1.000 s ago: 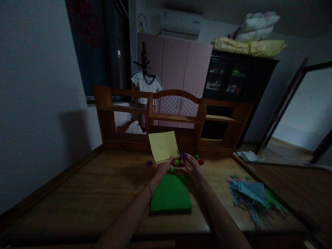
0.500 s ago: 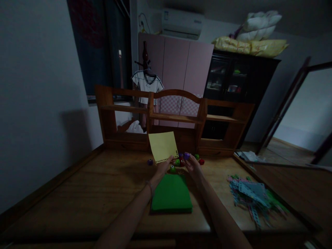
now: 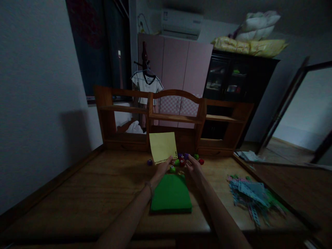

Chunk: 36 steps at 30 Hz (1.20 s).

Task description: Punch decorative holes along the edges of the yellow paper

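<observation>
The left hand (image 3: 163, 167) pinches a yellow sheet (image 3: 163, 147) by its lower edge. Just beside it, the right hand (image 3: 193, 166) is among small coloured pieces (image 3: 181, 161); its grip cannot be told.

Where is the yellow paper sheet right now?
Centre of the head view: the left hand holds the yellow paper sheet upright, just beyond the green stack, before the wooden shelf.

Head-worn view, downward over desk (image 3: 77, 193)

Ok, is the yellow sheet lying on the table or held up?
Held up: the left hand pinches the yellow sheet at its punched lower edge, so it stands upright above the table.
</observation>
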Tool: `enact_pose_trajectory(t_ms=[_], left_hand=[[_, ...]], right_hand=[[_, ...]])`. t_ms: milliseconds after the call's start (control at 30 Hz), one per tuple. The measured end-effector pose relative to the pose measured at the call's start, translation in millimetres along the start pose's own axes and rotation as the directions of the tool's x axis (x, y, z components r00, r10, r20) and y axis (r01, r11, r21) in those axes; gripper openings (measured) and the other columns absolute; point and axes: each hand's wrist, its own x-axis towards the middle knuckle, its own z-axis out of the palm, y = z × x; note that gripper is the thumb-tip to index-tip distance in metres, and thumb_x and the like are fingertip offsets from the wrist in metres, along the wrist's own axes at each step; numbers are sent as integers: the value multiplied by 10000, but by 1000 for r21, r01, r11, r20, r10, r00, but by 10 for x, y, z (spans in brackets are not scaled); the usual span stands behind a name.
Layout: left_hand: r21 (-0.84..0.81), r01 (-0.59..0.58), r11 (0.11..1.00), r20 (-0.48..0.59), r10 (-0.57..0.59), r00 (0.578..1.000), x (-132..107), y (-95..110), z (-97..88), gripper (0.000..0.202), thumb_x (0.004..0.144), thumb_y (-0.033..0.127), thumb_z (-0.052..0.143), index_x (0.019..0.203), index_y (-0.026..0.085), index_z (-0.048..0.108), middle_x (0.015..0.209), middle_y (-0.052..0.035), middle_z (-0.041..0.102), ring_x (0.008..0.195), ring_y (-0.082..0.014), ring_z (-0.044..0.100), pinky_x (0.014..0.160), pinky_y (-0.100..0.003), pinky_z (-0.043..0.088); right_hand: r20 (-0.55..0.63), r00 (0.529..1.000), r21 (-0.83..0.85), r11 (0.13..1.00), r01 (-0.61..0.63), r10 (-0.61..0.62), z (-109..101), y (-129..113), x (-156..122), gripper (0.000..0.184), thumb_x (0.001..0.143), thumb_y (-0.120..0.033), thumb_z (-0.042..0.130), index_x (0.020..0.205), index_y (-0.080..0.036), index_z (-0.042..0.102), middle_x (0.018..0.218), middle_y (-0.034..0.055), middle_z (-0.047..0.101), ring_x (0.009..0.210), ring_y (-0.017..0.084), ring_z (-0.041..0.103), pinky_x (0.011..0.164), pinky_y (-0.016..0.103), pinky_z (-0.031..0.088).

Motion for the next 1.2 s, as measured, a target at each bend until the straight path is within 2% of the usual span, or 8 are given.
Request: enact_pose_trajectory(t_ms=[133, 233, 400, 600, 733, 900, 1033, 1200], left_hand=[[18, -100, 995, -26, 101, 995, -30, 36, -13, 314, 646, 414, 677, 815, 149, 678, 887, -94, 695, 906, -225, 620, 873, -323, 421], [-15, -196, 980, -18, 196, 980, -66, 92, -19, 309, 658, 397, 664, 820, 133, 673, 904, -97, 691, 918, -224, 615, 824, -311, 441], [14, -161, 987, -11, 161, 987, -92, 146, -25, 398, 669, 477, 624, 755, 92, 667, 718, -90, 686, 711, -202, 629, 652, -270, 451], [70, -165, 984, -41, 168, 985, -86, 134, -32, 450, 631, 548, 619, 636, 99, 620, 608, -50, 631, 579, -155, 571, 556, -240, 401], [87, -193, 977, -59, 199, 978, -70, 102, -35, 457, 645, 558, 600, 675, 103, 618, 643, -49, 628, 601, -151, 565, 570, -242, 403], [123, -210, 970, -26, 215, 976, -84, 101, -26, 453, 680, 553, 569, 695, 104, 626, 666, -61, 643, 627, -162, 577, 574, -241, 409], [132, -249, 959, 72, 241, 968, -128, 138, 0, 457, 721, 529, 538, 804, 97, 660, 744, -81, 677, 668, -179, 600, 615, -257, 432], [120, -339, 933, 183, 315, 931, -174, 181, 22, 425, 757, 477, 531, 900, 101, 668, 898, -100, 689, 797, -209, 617, 711, -284, 446]], right_hand=[[-13, 1000, 45, 999, 5, -5, -5, 6, -7, 304, 666, -333, 707, 927, -211, 610, 1002, 33, 657, 956, 178, 611, 837, 307, 495], [-20, 998, 52, 997, -53, 54, 7, -26, -22, 311, 666, -344, 713, 926, -208, 606, 997, 44, 656, 912, 184, 628, 819, 303, 506], [-45, 992, 72, 991, -111, 115, 33, -85, -38, 324, 648, -327, 734, 925, -225, 600, 938, 29, 671, 824, 185, 651, 759, 308, 526], [-1, 996, 38, 996, -87, 87, 44, -94, -88, 319, 671, -288, 718, 965, -229, 609, 982, 27, 664, 902, 181, 632, 816, 299, 499], [6, 998, -6, 998, -64, 64, 83, -116, -120, 250, 683, -323, 699, 904, -238, 622, 981, 22, 662, 929, 197, 622, 810, 318, 501], [31, 996, -89, 993, -80, 83, 171, -166, -157, 245, 710, -402, 653, 910, -265, 622, 878, -2, 680, 942, 231, 616, 738, 333, 514], [54, 989, -90, 987, -135, 140, 179, -157, -157, 286, 707, -408, 653, 937, -241, 620, 904, 9, 679, 884, 204, 629, 711, 297, 507], [33, 987, -86, 985, -152, 155, 128, -119, -108, 285, 673, -347, 698, 916, -212, 634, 870, 24, 680, 725, 161, 631, 615, 244, 493]])
